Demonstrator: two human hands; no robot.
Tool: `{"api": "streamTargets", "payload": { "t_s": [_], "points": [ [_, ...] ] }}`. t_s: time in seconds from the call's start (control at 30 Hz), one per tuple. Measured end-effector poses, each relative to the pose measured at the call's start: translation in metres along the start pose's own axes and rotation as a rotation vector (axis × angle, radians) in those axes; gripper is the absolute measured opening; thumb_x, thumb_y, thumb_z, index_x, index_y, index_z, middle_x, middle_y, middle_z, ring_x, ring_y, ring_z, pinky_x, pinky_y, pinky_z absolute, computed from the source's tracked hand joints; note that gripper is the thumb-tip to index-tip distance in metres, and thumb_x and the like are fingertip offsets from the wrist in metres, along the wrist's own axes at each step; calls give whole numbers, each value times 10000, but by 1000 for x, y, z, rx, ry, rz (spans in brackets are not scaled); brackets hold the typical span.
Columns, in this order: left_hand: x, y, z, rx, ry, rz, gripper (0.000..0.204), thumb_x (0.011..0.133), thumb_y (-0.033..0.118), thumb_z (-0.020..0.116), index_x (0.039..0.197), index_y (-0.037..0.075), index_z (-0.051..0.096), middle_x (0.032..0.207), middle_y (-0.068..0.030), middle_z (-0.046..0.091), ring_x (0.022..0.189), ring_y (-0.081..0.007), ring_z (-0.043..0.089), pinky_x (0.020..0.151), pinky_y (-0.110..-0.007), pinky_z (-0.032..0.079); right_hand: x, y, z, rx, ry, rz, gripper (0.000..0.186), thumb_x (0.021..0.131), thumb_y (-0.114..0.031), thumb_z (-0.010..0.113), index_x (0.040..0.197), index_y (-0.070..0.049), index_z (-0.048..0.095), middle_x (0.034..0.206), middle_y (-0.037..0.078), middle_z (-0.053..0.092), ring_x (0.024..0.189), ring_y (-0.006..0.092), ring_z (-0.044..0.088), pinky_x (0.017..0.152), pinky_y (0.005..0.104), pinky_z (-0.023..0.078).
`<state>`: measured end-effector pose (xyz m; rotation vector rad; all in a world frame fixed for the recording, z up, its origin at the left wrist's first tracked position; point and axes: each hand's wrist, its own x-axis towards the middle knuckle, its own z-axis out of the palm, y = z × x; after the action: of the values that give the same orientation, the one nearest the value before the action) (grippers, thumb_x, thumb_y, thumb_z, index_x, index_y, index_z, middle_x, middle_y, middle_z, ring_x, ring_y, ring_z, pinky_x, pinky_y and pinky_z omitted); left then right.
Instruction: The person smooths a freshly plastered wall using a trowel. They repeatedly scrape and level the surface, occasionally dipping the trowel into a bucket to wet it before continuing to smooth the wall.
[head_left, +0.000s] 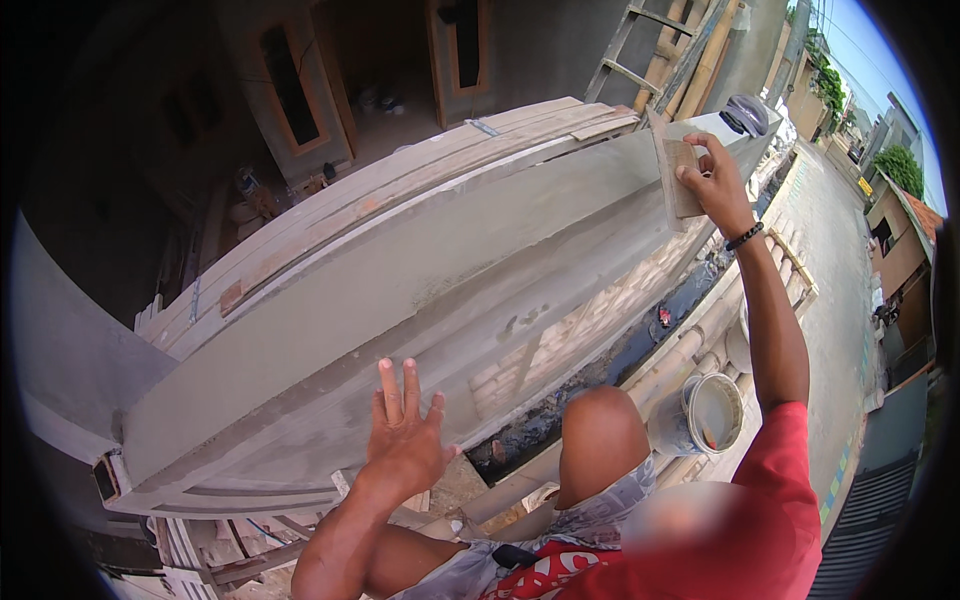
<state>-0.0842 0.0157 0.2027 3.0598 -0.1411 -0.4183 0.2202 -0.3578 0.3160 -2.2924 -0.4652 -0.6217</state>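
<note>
My right hand [716, 186] is closed on a wooden plastering float [671, 192], gripping its back at the far right end of a grey plastered ledge [520, 235]. The float stands tilted against the ledge's edge; how fully its face touches is hard to see. Nearer to me, my left hand [408, 430] is open and empty, fingers spread over the lower plastered face. Whether its palm rests there cannot be made out. Damp, darker plaster runs along the ledge's front band, with a few rough patches.
Wooden boards [400, 205] line the ledge's far side. A dark cap [745, 115] lies at its right end, near a ladder [625, 70]. Below are a ditch [650, 325], bamboo poles [672, 358] and a bucket [672, 422] with a tool inside. A street [830, 250] runs along the right.
</note>
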Motion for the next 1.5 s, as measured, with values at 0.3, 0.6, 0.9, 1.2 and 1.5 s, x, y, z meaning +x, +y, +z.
{"api": "streamTargets", "payload": {
  "t_s": [0.3,0.6,0.9,1.2,1.5],
  "points": [
    [-1,1,-3,-17,-21,-17,733,883,438,665,1452,33,443,1592,-322,-20,1430,-540,-195,1166,-596,120,-139,-54,143,492,316,-54,511,819,-36,666,1322,-26,575,1147,150,639,1004,239,640,868,353,514],
    [4,10,-7,-32,-31,-27,735,888,441,661,1454,30,436,1583,-338,-26,1414,-559,-211,1163,-605,125,-171,-65,176,227,33,-191,541,806,-70,696,1332,-72,572,939,165,563,719,271,594,639,355,505],
    [2,12,-9,-36,-38,-30,727,888,418,671,1449,20,436,1566,-368,-31,1385,-585,-244,1143,-642,147,-125,-94,159,417,282,-217,544,805,-28,677,1335,-77,566,943,151,589,805,278,600,701,356,507],
    [0,11,-13,14,-77,-39,743,884,422,680,1453,15,427,1560,-375,-50,1361,-593,-284,1138,-639,177,-155,-47,142,305,206,-194,525,821,-55,655,1335,-70,553,933,158,590,752,288,580,685,368,496],
    [4,16,-15,3,-108,-31,747,894,438,663,1454,6,424,1539,-413,-38,1379,-610,-224,1133,-649,148,-187,-31,160,321,-63,-109,469,838,-75,653,1302,-56,586,887,157,568,718,297,560,666,372,484]
  ]
}}
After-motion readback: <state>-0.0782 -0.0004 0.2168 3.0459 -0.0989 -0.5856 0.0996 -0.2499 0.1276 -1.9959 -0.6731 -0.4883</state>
